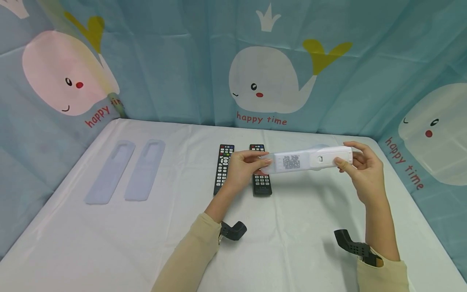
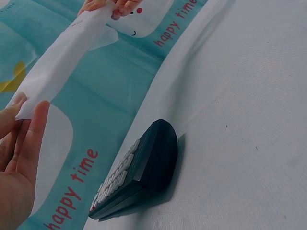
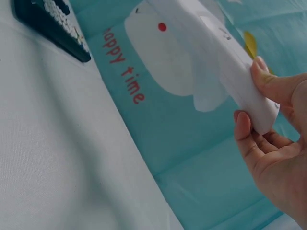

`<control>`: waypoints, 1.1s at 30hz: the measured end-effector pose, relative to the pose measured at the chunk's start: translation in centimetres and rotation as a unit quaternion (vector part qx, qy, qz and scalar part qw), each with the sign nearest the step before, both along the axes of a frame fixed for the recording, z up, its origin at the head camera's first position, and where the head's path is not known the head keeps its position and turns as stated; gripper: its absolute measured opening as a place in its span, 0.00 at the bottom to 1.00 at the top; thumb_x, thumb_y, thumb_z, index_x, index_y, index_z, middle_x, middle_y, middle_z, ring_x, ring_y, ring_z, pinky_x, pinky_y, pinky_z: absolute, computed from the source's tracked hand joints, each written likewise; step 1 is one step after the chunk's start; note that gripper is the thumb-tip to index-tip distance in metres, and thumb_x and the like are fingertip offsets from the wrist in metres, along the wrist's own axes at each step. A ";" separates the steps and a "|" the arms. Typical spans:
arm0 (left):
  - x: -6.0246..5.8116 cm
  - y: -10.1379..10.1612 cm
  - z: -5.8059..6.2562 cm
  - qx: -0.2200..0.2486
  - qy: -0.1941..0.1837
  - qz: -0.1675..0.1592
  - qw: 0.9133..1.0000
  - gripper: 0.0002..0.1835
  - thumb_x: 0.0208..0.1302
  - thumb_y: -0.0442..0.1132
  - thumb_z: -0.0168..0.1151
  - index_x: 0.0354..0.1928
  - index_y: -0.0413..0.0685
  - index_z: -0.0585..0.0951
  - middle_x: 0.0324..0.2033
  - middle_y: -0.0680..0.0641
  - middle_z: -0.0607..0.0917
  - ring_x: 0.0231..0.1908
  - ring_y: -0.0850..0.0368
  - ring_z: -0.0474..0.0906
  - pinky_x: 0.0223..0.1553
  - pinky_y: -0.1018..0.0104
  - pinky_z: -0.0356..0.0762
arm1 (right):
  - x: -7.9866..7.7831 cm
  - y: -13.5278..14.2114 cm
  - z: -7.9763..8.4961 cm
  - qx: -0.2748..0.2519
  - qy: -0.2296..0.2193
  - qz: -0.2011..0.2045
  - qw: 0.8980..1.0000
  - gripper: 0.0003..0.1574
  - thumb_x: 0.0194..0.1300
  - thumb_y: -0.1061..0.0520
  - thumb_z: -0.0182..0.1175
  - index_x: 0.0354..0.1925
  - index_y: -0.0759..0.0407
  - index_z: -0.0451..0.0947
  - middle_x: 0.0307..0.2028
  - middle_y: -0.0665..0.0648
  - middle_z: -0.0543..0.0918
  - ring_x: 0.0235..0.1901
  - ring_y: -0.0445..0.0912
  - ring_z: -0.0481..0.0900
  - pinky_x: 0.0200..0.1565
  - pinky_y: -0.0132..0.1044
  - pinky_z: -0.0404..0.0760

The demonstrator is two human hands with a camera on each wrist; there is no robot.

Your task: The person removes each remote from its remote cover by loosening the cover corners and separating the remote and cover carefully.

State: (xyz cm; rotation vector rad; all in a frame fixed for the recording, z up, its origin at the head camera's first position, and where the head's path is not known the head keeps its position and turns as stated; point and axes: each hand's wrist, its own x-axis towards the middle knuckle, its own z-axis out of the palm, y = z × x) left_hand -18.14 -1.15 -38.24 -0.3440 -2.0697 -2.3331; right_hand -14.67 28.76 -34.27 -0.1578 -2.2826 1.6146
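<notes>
A white remote control [image 1: 330, 157], back side up with a battery cover showing, is held level above the table. Its left part lies inside a translucent sleeve [image 1: 275, 163], through which a printed code square shows. My left hand [image 1: 240, 168] pinches the sleeve's left end between thumb and fingers. At the other end, my right hand [image 1: 368, 176] grips the bare end of the remote, thumb on the back face. A loose flap of the sleeve [image 3: 208, 91] hangs beside the remote in the right wrist view. The remote's button side is hidden.
Two black remotes, one on the left [image 1: 221, 168] and one on the right [image 1: 262, 186], lie buttons up below and behind my left hand. Two flat translucent sleeves [image 1: 111, 174] lie at the table's left. A whale-print curtain [image 1: 175, 81] borders the white table [image 1: 109, 243].
</notes>
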 end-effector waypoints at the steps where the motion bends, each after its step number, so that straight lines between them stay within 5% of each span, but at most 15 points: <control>1: 0.0 0.0 0.0 0.000 -0.001 0.000 1.000 0.14 0.64 0.24 0.72 0.51 0.29 0.88 0.41 0.31 0.90 0.32 0.57 0.90 0.34 0.63 0.90 | 0.0 0.0 0.0 0.008 -0.001 -0.002 1.000 0.28 0.69 0.66 0.70 0.64 0.49 0.80 0.47 0.39 0.81 0.42 0.34 0.82 0.40 0.19 0.83; 33: 0.0 -0.6 0.2 0.012 -0.014 -0.013 1.000 0.14 0.65 0.24 0.71 0.53 0.28 0.87 0.46 0.30 0.89 0.40 0.47 0.91 0.35 0.61 0.91 | 0.1 0.4 0.0 -0.019 0.004 -0.001 1.000 0.28 0.69 0.66 0.70 0.63 0.48 0.80 0.48 0.40 0.81 0.43 0.35 0.81 0.39 0.19 0.83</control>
